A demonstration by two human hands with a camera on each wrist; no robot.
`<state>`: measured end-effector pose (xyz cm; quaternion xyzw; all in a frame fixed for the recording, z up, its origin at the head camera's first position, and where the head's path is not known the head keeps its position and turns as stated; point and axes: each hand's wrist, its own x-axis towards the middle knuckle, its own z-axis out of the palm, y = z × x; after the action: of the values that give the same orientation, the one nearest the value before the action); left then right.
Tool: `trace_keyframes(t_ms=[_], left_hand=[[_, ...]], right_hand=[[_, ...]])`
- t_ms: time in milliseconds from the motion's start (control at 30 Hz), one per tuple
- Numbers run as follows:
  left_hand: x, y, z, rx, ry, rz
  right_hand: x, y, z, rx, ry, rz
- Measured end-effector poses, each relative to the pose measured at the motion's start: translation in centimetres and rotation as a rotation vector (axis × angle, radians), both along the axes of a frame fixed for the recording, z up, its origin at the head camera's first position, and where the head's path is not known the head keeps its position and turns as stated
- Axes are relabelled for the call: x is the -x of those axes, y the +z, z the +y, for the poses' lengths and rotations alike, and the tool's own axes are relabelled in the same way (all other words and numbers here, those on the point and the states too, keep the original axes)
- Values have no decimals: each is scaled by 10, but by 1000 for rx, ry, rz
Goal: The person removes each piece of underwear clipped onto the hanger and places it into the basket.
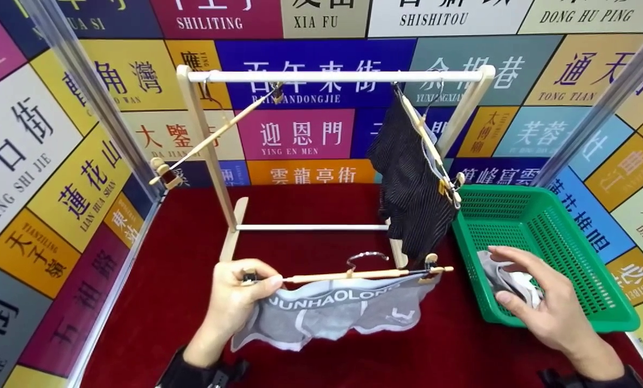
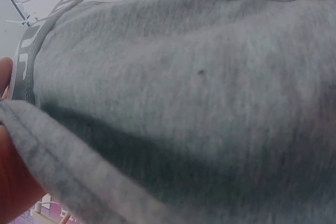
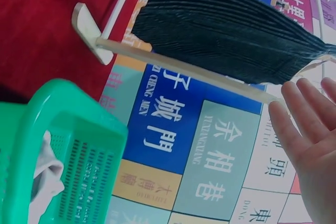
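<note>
My left hand (image 1: 240,296) grips the left end of a wooden clip hanger (image 1: 326,277), thumb over the bar beside the clip. Grey boxer briefs (image 1: 332,312) with a lettered pale waistband hang from it, and a clip (image 1: 431,267) pinches their right end. In the left wrist view the grey cloth (image 2: 199,108) fills most of the picture, with fingertips at the left edge. My right hand (image 1: 553,302) is over the front of the green basket (image 1: 617,318), thumb and fingers spread around grey-and-white cloth (image 1: 526,283). The right wrist view shows those fingers (image 3: 302,103) straight and apart.
Behind the hands stands a wooden rack (image 1: 332,77) with a white top rail. A bare clip hanger (image 1: 213,137) hangs at its left, dark striped shorts (image 1: 413,178) on another at its right. Red cloth (image 1: 192,226) covers the table, with lettered panels (image 1: 321,129) around it.
</note>
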<state>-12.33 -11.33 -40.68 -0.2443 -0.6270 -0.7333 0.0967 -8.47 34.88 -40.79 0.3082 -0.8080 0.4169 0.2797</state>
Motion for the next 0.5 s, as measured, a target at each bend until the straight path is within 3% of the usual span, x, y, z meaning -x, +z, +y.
trace_keyframes(t_ms=[267,500], left_hand=[[2,2,7,-4,-21,35],[4,5,13,19,-11,68]], right_hand=[[1,0,-8,30,44,4],[2,-1,-16,24,29,-16]])
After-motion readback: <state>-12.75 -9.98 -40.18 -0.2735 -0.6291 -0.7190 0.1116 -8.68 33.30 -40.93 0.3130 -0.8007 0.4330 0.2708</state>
